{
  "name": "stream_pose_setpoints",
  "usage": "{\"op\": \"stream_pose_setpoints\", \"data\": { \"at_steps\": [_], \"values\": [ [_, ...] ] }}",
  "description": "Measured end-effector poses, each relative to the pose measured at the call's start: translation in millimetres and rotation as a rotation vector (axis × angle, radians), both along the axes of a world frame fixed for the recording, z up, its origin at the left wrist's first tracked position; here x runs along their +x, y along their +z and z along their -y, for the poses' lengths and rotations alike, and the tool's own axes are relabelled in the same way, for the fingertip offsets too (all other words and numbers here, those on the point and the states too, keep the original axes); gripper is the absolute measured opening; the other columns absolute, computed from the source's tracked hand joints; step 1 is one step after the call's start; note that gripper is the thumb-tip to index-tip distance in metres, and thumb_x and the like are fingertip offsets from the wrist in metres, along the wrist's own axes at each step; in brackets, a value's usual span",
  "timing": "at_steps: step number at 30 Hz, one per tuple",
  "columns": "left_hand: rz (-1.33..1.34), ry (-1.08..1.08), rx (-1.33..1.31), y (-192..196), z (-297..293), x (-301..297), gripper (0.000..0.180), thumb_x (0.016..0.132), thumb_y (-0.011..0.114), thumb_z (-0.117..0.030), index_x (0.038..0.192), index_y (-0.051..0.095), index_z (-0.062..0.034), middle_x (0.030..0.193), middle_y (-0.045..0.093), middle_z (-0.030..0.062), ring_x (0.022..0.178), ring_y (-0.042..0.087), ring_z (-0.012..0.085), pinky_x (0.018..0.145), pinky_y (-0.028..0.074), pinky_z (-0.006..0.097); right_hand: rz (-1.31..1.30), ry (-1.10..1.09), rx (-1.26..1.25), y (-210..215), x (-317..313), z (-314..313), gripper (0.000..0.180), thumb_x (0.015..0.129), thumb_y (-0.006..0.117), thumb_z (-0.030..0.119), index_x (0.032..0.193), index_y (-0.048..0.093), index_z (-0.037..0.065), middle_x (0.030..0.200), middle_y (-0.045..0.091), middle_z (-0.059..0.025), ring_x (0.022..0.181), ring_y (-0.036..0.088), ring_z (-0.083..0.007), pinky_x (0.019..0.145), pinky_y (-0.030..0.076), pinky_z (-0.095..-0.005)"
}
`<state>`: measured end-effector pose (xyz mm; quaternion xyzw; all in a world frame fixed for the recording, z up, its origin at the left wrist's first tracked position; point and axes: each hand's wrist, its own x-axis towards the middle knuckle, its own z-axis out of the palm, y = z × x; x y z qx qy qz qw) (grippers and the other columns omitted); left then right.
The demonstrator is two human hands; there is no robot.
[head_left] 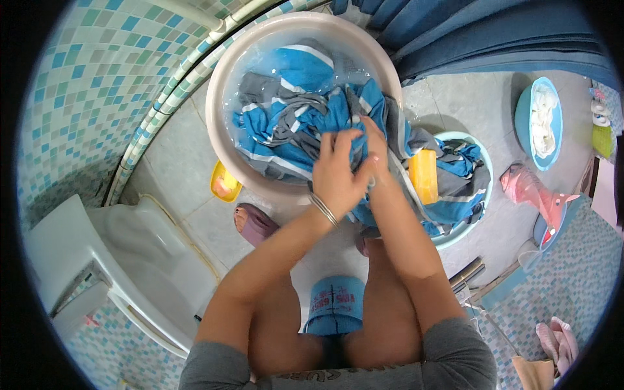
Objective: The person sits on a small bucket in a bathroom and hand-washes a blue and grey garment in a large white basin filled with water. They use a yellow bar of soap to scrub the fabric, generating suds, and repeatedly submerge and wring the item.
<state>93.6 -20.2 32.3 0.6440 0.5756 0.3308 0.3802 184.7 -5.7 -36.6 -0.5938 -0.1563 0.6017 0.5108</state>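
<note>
Head view: cloth (302, 120) in tub (215, 123) is being touched by right hand (376, 143), closure unclear; left hand (341, 168) is being held half-curled, hold unclear.

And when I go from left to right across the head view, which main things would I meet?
White ceramic fixture → large pale basin → yellow bar → blue basin with white cloth → green item.
</note>
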Motion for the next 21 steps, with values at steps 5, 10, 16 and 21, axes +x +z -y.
{"op": "stream_pose_setpoints", "data": {
  "at_steps": [5,10,16,21],
  "values": [
    [0.057,0.136,-0.323,-28,-47,-19,0.038,0.091,0.054,-0.031,0.071,0.054,0.0008,0.054,0.049,0.014,0.053,0.047,0.0268,0.055,0.041,0.036,-0.171,-0.097,-0.229,43,-26,4,0.028,0.091,0.054,0.024,0.1,0.062,-0.002,0.093,0.061,-0.0071,0.087,0.052,-0.0123,0.08,0.039,-0.0251],
    [-0.039,0.114,0.092,-13,-11,13,0.024,0.083,0.062,-0.024,0.088,0.053,-0.0018,0.083,0.056,0.0189,0.074,0.056,0.0318,0.066,0.045,0.038,0.384,0.187,0.134,7,7,4,0.035,0.091,0.054,0.023,0.11,0.059,-0.006,0.1,0.061,-0.0086,0.089,0.053,-0.0165,0.084,0.039,-0.0272],
    [-0.198,-0.32,0.227,-37,-53,-56,0.02,0.081,0.063,-0.02,0.079,0.054,-0.003,0.078,0.054,0.014,0.066,0.054,0.0326,0.057,0.044,0.037,-0.13,-0.039,-0.17,55,-11,-2,0.025,0.089,0.059,0.02,0.101,0.061,-0.001,0.09,0.062,-0.005,0.078,0.054,-0.0141,0.076,0.042,-0.0267],
    [-0.253,-0.018,0.212,-30,-85,-97,0.015,0.083,0.06,-0.014,0.091,0.056,-0.0015,0.088,0.055,0.0162,0.085,0.054,0.0333,0.078,0.043,0.037,-0.071,-0.298,0.01,52,17,0,0.022,0.088,0.064,0.022,0.072,0.054,0.01,0.071,0.049,0.0045,0.071,0.043,-0.0051,0.065,0.035,-0.0196]
  ]
}}
